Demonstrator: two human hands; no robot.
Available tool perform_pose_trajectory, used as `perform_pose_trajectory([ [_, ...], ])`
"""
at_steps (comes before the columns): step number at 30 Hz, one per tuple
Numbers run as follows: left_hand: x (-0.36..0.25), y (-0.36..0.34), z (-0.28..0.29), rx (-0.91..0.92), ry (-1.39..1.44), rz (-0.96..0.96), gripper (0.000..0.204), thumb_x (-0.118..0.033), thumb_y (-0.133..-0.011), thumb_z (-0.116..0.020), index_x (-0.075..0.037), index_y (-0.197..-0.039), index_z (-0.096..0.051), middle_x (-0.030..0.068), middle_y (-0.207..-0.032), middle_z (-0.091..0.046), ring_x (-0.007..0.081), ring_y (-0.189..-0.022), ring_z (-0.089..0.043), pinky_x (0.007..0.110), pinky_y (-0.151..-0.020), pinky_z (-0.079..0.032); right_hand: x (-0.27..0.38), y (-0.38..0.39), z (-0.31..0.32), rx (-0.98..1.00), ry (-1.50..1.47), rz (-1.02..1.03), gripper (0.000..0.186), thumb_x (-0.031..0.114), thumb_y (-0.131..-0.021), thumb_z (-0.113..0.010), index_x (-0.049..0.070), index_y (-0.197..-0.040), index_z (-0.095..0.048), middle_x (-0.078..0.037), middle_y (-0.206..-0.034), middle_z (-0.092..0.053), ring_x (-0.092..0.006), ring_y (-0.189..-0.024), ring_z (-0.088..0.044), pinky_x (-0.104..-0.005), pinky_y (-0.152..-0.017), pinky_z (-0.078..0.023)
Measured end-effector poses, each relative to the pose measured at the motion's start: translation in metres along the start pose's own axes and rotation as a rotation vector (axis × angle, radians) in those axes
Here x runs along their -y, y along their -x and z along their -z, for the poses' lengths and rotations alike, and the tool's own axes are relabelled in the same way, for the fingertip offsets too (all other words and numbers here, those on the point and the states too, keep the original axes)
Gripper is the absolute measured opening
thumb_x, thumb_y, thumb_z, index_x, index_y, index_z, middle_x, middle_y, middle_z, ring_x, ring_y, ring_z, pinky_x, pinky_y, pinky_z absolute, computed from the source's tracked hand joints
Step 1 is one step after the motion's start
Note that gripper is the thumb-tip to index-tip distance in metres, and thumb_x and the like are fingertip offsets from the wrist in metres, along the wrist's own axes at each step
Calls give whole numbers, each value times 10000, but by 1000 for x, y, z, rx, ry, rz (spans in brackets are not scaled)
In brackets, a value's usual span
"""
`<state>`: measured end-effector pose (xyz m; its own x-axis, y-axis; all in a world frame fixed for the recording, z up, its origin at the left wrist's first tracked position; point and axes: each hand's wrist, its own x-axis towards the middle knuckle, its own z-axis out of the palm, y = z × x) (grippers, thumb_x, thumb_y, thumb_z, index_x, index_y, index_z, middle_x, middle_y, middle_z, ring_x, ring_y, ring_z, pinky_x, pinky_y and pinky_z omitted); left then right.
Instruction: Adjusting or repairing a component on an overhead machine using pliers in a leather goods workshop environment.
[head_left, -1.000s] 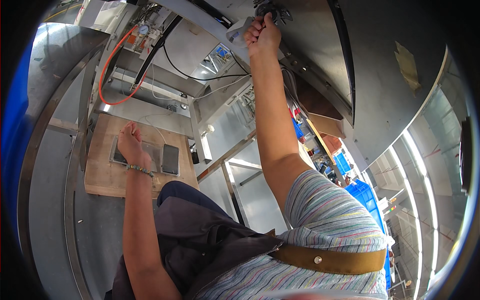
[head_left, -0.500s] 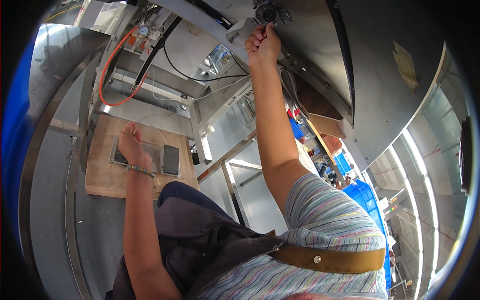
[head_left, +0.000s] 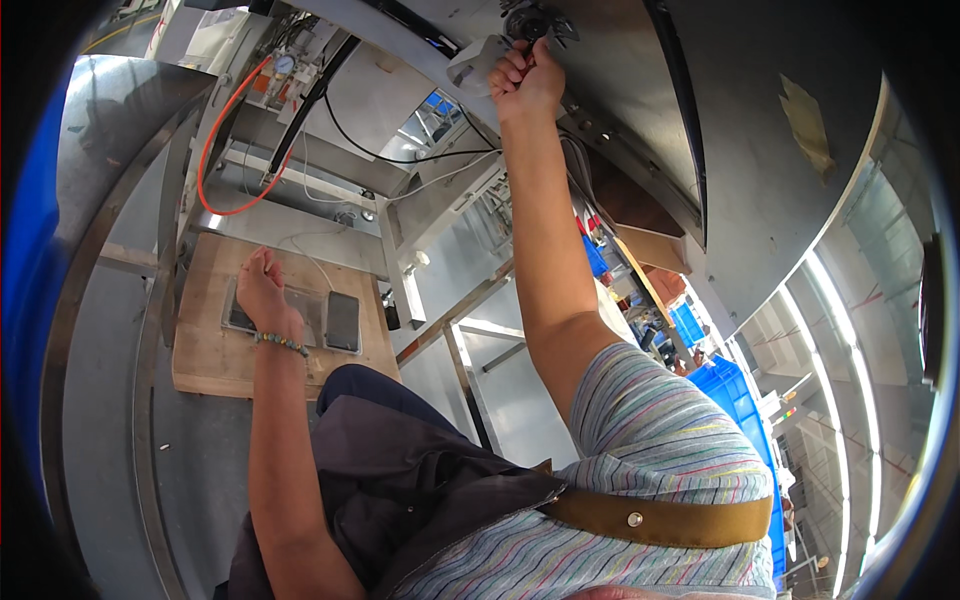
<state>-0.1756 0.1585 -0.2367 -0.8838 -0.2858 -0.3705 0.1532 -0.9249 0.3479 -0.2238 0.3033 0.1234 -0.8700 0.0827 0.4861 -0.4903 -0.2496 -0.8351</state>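
Note:
My right hand (head_left: 528, 84) is raised at the top, its fingers curled and its thumb pointing up, right by a dark round machine part (head_left: 526, 22). Whatever sits between those fingers is hidden. Next to this hand is a pale grey housing (head_left: 476, 66). My left hand (head_left: 262, 288) hangs lower on the left, fingers bent inward and pressed together; I cannot see what they hold, if anything. A beaded bracelet (head_left: 281, 341) circles that wrist. In the picture this hand overlaps a flat dark-and-silver pedal-like unit (head_left: 342, 322) on a wooden board (head_left: 210, 350).
A metal frame (head_left: 398, 262) stands ahead, with an orange hose (head_left: 203, 165) and a pressure gauge (head_left: 284, 64) at its left. Cables loop across its middle. A large grey panel (head_left: 760, 200) fills the upper right. Blue bins (head_left: 728, 385) stand at the right.
The view has shifted very slightly. My right hand stays by the dark round part, and my left hand keeps nearly the same pose.

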Motion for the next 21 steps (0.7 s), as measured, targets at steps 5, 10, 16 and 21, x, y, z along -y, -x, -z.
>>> perform_pose_trajectory([
  [5, 0, 0, 0, 7, 9, 19, 173, -154, -891, -565, -50, -1016, -625, 3, -942, -598, 69, -760, -519, 187, -668, -421, 2, 0, 7, -14, 57, 63, 363, 377, -978, -471, 90, -758, -491, 37, -575, -353, -82, -456, -290, -234, -411, -215],
  [10, 4, -4, 5, 0, 4, 8, 179, -143, -894, -555, -33, -1019, -622, 9, -958, -585, 84, -789, -519, 207, -736, -453, 0, 13, 14, 13, 177, 96, 321, 337, -967, -491, 87, -766, -499, 42, -571, -353, -73, -454, -295, -235, -407, -215],
  [16, 1, -1, 2, -13, 7, 9, 163, -138, -896, -557, -39, -1003, -630, 9, -959, -584, 91, -782, -522, 199, -711, -447, 27, 21, 49, -45, 410, 182, 292, 309, -948, -524, 77, -771, -524, 55, -572, -361, -57, -459, -316, -237, -420, -233],
  [21, 2, -7, 8, -5, -9, 21, 154, -153, -891, -581, -48, -993, -631, 5, -935, -596, 95, -793, -524, 205, -707, -430, 33, 24, 44, -92, 803, 271, 260, 298, -949, -549, 57, -867, -603, 64, -606, -378, -27, -492, -294, -208, -446, -212],
])
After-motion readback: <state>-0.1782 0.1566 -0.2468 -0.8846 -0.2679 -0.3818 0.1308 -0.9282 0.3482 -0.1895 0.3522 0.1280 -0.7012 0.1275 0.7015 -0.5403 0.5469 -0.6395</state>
